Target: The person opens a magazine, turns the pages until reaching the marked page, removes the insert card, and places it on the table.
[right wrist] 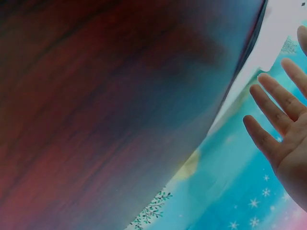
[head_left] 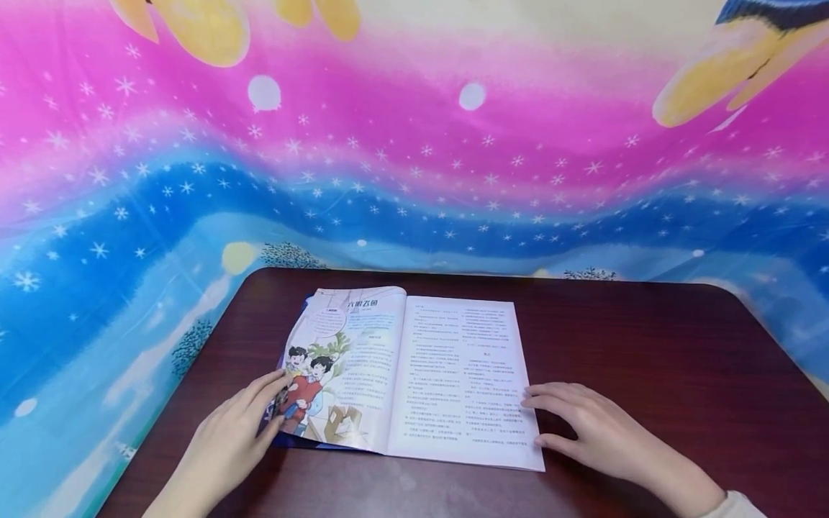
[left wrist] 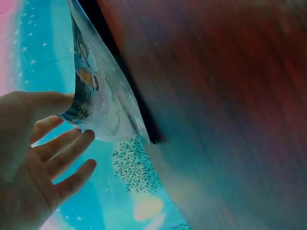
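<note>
An open magazine [head_left: 463,381] lies on the dark wooden table, with printed text on its right page. Its left page [head_left: 365,360] carries a coloured drawing of children and bows up along the outer edge. At that edge my left hand [head_left: 227,432] pinches the page between thumb and forefinger; the left wrist view shows the curved page [left wrist: 108,105] and the other fingers spread apart. My right hand [head_left: 599,435] lies at the right page's outer edge, fingertips touching it. In the right wrist view its fingers are straight and spread.
The reddish-brown table [head_left: 648,338] has rounded far corners. Behind it hangs a pink and blue cloth [head_left: 414,158] printed with snowflakes, which also drops along the table's left side.
</note>
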Demonstrator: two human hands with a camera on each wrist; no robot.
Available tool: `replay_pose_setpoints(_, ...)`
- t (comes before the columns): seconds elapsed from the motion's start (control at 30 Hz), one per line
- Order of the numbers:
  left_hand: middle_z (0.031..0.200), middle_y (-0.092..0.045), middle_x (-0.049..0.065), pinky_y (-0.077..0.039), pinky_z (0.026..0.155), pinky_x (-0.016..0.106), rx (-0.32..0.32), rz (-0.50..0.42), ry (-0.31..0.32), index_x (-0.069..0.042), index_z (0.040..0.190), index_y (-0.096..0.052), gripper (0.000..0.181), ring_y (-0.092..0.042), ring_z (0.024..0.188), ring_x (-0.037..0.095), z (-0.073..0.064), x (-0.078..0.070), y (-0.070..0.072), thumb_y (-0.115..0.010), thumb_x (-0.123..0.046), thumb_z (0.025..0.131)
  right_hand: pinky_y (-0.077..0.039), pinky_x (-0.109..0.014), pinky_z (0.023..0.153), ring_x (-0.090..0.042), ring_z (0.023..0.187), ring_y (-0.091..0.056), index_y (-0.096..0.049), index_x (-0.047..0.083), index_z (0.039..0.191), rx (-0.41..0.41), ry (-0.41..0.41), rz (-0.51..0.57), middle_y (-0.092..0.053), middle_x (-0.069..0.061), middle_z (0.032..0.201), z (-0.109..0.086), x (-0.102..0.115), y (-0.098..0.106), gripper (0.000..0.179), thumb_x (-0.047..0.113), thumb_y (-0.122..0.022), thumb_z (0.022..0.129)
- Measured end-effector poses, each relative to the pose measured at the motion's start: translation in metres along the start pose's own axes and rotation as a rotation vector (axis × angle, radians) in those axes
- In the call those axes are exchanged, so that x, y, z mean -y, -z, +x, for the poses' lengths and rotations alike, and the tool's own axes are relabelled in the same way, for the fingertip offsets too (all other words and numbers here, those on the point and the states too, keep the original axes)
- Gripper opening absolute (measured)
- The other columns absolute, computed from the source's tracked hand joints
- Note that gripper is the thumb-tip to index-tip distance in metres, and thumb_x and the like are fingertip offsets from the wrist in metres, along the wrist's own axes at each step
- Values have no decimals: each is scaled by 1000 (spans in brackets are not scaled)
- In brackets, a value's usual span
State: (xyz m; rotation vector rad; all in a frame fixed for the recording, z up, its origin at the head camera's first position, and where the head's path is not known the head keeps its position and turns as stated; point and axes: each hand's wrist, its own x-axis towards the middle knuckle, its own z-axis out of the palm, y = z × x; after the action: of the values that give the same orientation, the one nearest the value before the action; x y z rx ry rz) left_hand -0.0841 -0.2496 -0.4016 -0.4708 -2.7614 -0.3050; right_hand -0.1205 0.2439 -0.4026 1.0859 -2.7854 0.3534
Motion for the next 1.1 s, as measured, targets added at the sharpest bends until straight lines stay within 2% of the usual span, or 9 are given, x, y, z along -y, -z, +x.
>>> replay_pose_setpoints(0.17, 134, -56, 15, -52, 87, 56, 121, 12, 55, -4, 135, -58, 61, -62, 112, 37, 1, 5, -3, -83, -19, 81, -51, -45, 89, -17, 113, -61, -71, 20, 119, -2, 14, -4, -64, 5, 126, -3, -1, -3, 42, 35, -82, 81)
replay_pose_setpoints(0.33, 130, -58, 19, -52, 88, 56, 173, 27, 60, -1, 130, -61, 59, -61, 112, 39, 0, 12, -7, -85, -18, 79, -50, -48, 91, -20, 117, -59, -70, 20, 122, 31, -8, 1, -61, 3, 132, -5, -1, -5, 45, 39, -80, 82)
replay_pose_setpoints(0.6, 129, -61, 17, -51, 88, 58, 235, 54, 45, -6, 122, -68, 51, -59, 115, 38, 2, 21, -12, -85, -23, 78, -48, -53, 95, -28, 126, -54, -64, 18, 131, 128, -57, 35, -53, -4, 144, -5, -1, -7, 60, 47, -79, 81)
replay_pose_setpoints(0.77, 135, -58, 15, -48, 93, 59, 297, 18, 28, -8, 125, -67, 51, -55, 122, 37, 3, 26, -13, -84, -25, 80, -46, -55, 97, -30, 129, -51, -61, 19, 136, 184, -73, 61, -49, -6, 148, -4, -1, -9, 66, 52, -78, 81)
replay_pose_setpoints(0.97, 137, -57, 15, -46, 94, 62, 397, -40, 65, -8, 129, -65, 51, -54, 123, 40, 6, 29, -13, -81, -25, 83, -46, -55, 97, -31, 130, -50, -61, 19, 136, 203, -88, 71, -48, -6, 149, -2, 0, -10, 69, 56, -76, 80)
replay_pose_setpoints(1.1, 135, -59, 15, -46, 93, 62, 420, -54, 69, -8, 127, -66, 50, -55, 122, 41, 8, 32, -13, -81, -24, 83, -45, -55, 99, -31, 130, -50, -61, 19, 136, 209, -94, 70, -48, -6, 148, 0, 1, -9, 67, 53, -77, 80)
